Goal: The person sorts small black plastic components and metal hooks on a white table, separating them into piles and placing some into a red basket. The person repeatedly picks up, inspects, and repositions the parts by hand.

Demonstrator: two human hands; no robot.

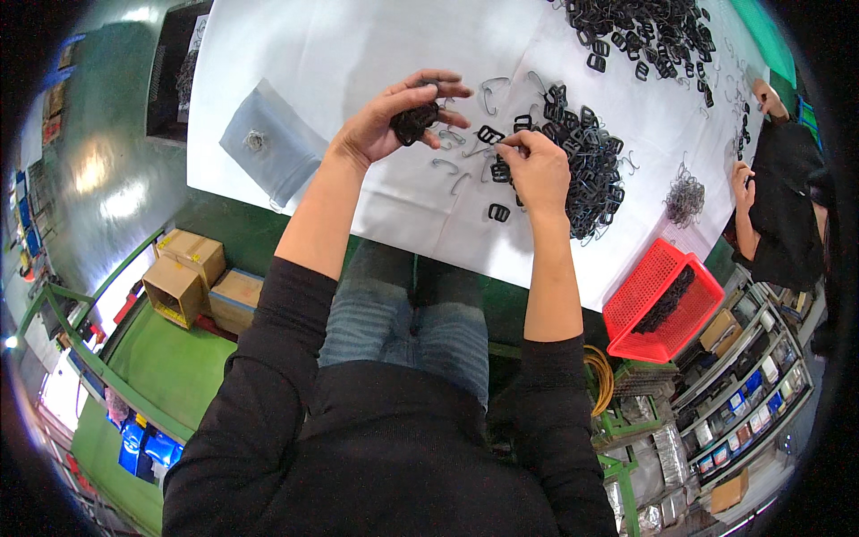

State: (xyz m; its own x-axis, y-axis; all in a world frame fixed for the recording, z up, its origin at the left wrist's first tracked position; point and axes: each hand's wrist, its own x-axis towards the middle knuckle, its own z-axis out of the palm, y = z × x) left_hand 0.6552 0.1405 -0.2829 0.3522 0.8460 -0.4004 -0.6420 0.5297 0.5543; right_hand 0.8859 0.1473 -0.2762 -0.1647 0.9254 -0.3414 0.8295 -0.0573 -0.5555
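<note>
My left hand (394, 112) is raised over the white table with its fingers curved, cradling a clump of black buckles (413, 123) in the palm. To its right, my right hand (540, 170) pinches thumb and finger together at the edge of a large pile of black buckles (586, 166). A single black buckle (489, 134) and thin wire show by those fingertips; which is pinched I cannot tell. Several loose wire hooks (445, 165) lie between my hands. One separate buckle (498, 212) rests nearer to me.
A second buckle heap (640, 36) covers the far right. A blue-grey bag (273, 148) lies at left with a small wire bunch. A wire tangle (684, 199) sits near a red basket (662, 295) at the table's edge. Another person's hands (743, 183) work at the right side.
</note>
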